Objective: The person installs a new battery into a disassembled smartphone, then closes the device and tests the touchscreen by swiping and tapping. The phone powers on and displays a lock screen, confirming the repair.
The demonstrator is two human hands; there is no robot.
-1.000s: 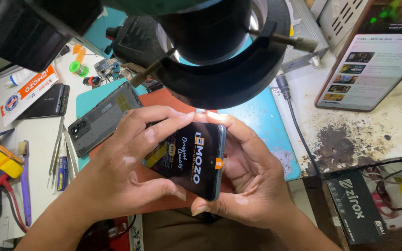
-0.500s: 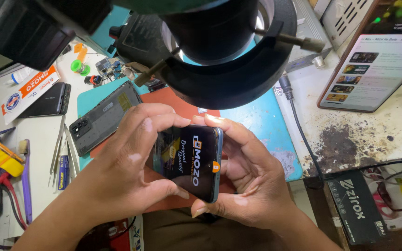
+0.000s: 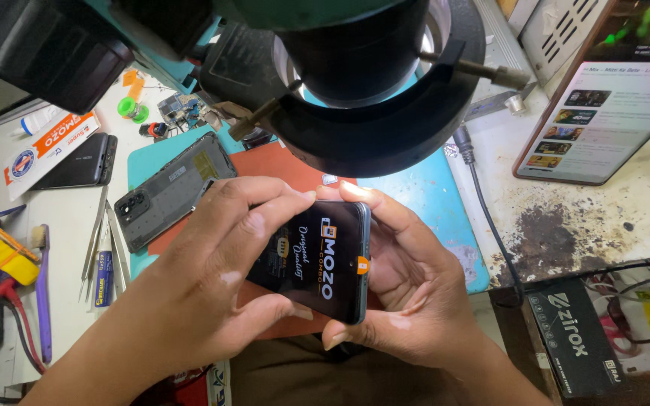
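A dark phone (image 3: 323, 259) with a printed film over its screen is held between both hands, tilted, above an orange-red work mat (image 3: 280, 162). My left hand (image 3: 205, 286) wraps the phone's left side, with fingers across its top and the thumb under its lower edge. My right hand (image 3: 400, 289) cups the right edge, its index finger on the top corner and its thumb at the bottom corner.
A black microscope head with ring light (image 3: 370, 83) hangs just above the hands. A phone back cover (image 3: 171, 189) lies on the teal mat (image 3: 423, 195) to the left, with tweezers (image 3: 93, 240), a toothbrush (image 3: 41, 289) and another phone (image 3: 77, 162). A lit tablet (image 3: 603, 113) leans at right.
The phone has tilted and shifted slightly right in my hands. My left fingers have slid further over its top edge.
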